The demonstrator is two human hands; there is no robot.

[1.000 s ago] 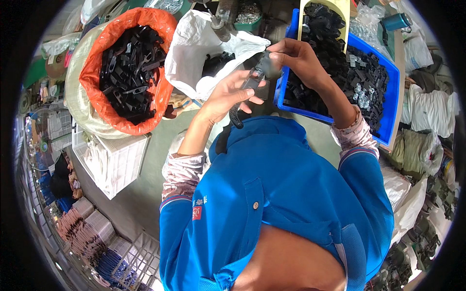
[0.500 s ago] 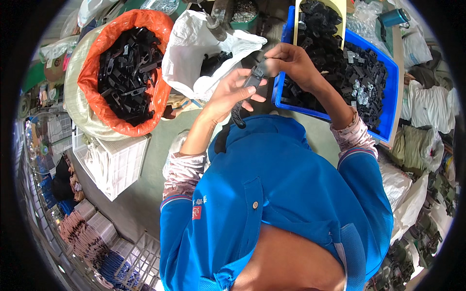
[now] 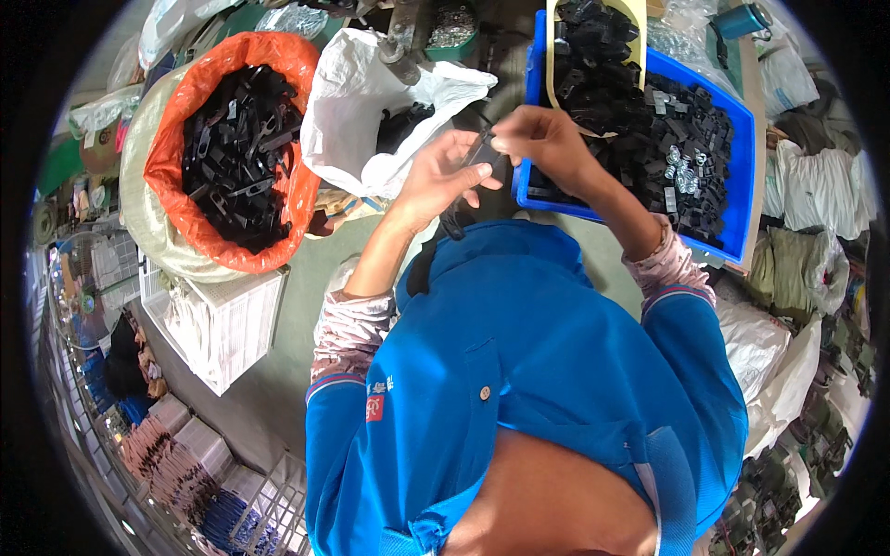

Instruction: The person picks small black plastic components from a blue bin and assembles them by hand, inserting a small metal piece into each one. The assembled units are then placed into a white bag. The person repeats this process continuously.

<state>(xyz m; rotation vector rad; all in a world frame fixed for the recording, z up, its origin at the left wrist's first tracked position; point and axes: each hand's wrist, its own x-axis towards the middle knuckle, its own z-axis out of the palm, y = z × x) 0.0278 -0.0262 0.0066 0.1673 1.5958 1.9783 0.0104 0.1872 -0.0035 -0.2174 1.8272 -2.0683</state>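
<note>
My left hand (image 3: 443,179) is wrapped round a long black plastic handle-like part (image 3: 481,156), whose curved lower end hangs below the palm in front of the blue apron. At its upper end, the thumb and fingers of my right hand (image 3: 540,144) are pinched together. What they hold there is too small and too covered to make out. Just beyond my left hand stands a white sack (image 3: 348,102) with black parts inside. Beside my right hand lies a blue tray (image 3: 742,176) heaped with small black plastic pieces and a few shiny metal springs (image 3: 682,172).
An orange-lined sack (image 3: 297,65) full of long black parts stands at the left, near a white plastic crate (image 3: 232,338). A cream tub (image 3: 642,37) of black pieces sits in the blue tray. At the back is a green container (image 3: 452,48) of small metal bits.
My right hand has shifted slightly left and down against the upper end of the black part. My left hand keeps its grip, and the part is turned a little. The view has shifted slightly.
</note>
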